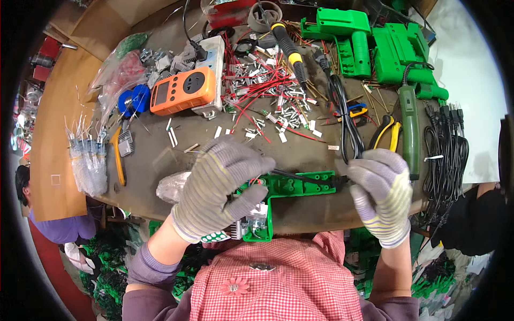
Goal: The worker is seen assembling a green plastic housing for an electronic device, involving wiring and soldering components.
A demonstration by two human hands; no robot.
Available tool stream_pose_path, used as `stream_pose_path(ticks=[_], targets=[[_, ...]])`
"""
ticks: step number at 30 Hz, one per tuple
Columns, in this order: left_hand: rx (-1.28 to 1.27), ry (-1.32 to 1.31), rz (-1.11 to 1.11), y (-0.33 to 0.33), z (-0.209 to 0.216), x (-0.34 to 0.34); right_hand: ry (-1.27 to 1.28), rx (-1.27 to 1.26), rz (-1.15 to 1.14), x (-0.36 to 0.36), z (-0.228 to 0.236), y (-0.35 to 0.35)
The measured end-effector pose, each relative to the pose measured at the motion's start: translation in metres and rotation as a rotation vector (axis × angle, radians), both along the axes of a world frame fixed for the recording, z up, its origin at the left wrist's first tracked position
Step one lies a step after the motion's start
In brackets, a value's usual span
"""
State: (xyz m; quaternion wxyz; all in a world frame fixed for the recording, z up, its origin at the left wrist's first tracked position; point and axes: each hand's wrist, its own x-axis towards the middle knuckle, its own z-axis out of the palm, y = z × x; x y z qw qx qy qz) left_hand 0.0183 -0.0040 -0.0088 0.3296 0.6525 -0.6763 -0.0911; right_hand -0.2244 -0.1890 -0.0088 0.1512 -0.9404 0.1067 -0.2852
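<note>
My left hand (222,184), in a grey striped glove, is bent over a green plastic tool housing half (300,184) at the table's near edge. A black power cord (300,175) runs from its fingertips along the housing's handle; the fingers seem closed on it, though they partly hide the grip. Thin red wire shows between thumb and forefinger. Below, the housing's wider part holds a clear and metal component (258,216). My right hand (381,195), gloved too, hovers by the handle's right end, fingers bent, thumb apart, with nothing visible between them.
An orange meter (182,91) leans by a power strip. Loose red wires and screws (267,80) cover the middle. Green housings (399,53), a green electric screwdriver (409,128), yellow-handled pliers (386,131) and black cords (447,150) lie right. Bagged parts (88,166) stand left.
</note>
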Motion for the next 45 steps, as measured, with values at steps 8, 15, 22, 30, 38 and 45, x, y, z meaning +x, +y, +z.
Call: stream_pose_path(ticks=[8,15,22,30,38,45], targets=[[-0.005,0.038,-0.101,0.004,-0.02,0.0,0.104,-0.015,0.103,0.006,-0.016,-0.012],[0.114,-0.083,-0.123,0.001,-0.008,-0.007,0.072,-0.011,0.179,0.01,-0.024,-0.021],[0.273,-0.185,-0.106,-0.005,0.0,-0.014,0.135,-0.062,0.124,0.008,-0.01,-0.01],[0.156,-0.209,-0.133,-0.005,-0.001,-0.01,-0.043,1.096,0.069,0.063,-0.025,0.065],[-0.227,0.119,0.185,0.041,-0.02,-0.002,0.06,0.752,0.521,0.07,-0.024,0.047],[-0.086,-0.025,0.115,0.048,-0.014,-0.017,0.133,0.839,0.502,0.064,-0.021,0.044]])
